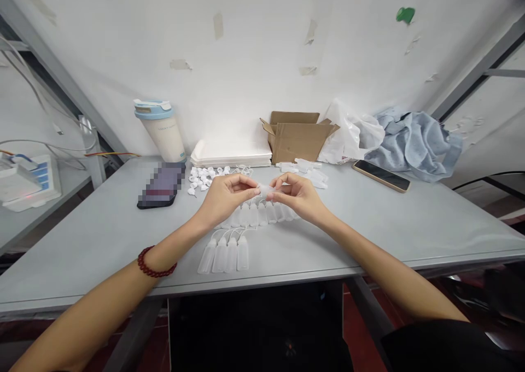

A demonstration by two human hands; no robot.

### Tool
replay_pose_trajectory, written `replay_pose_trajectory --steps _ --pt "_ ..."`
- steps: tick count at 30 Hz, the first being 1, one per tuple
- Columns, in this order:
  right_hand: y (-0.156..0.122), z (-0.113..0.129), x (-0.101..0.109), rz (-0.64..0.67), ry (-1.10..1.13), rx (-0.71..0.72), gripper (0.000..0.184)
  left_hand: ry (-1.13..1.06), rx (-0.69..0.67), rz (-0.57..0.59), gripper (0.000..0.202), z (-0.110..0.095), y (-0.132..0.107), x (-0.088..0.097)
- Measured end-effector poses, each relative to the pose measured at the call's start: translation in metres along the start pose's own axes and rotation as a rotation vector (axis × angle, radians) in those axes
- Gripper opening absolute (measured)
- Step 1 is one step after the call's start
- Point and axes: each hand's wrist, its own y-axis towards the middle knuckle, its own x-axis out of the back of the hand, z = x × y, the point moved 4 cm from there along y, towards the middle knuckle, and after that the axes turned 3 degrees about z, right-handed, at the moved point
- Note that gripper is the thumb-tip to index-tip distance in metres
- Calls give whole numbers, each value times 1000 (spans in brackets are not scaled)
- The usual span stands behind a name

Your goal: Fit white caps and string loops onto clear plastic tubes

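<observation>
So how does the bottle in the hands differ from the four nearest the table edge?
The held bottle is up off the table, pinched between the left hand and right hand; the four bottles lie flat on it. The held bottle sits crosswise; the four bottles point away from the person, side by side. All are small and translucent white.

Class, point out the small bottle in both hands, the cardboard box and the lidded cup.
small bottle [264, 188], head view, its middle.
cardboard box [296, 142], head view, front wall.
lidded cup [169, 138], head view, side wall.
</observation>
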Motion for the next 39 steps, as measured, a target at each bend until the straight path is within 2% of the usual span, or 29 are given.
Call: replay_pose_trajectory --steps 8,12,20,23,25,27,31,34,39 --pt "0 -6 -2 7 -14 -4 39 164 -193 36 13 -8 -8 -7" --pt "0 -7 -5 23 -55 6 41 214 -286 9 12 -11 -9 -8" --pt "-1 -9 -4 11 -89 25 39 455 -601 -44 18 -15 -14 -12" --pt "-1 -9 -4 -5 -84 24 38 497 -656 -31 19 -15 -15 -14" --pt "-1 -9 -4 -10 -91 31 37 486 -636 -30 18 -16 -15 -14" --pt "-1 -9 -3 -34 -132 65 36 440 -552 -29 15 -15 -14 -13" --pt "-4 -5 -3 -134 -362 227 32 293 -275 16 13 -11 -11 -11" --pt "-10 -5 -10 -173 -542 315 27 233 -114 53 20 -9 -10 -10" --pt "-15 -5 -19 -168 -614 415 23 215 -7 78 28 -9 -8 -8"
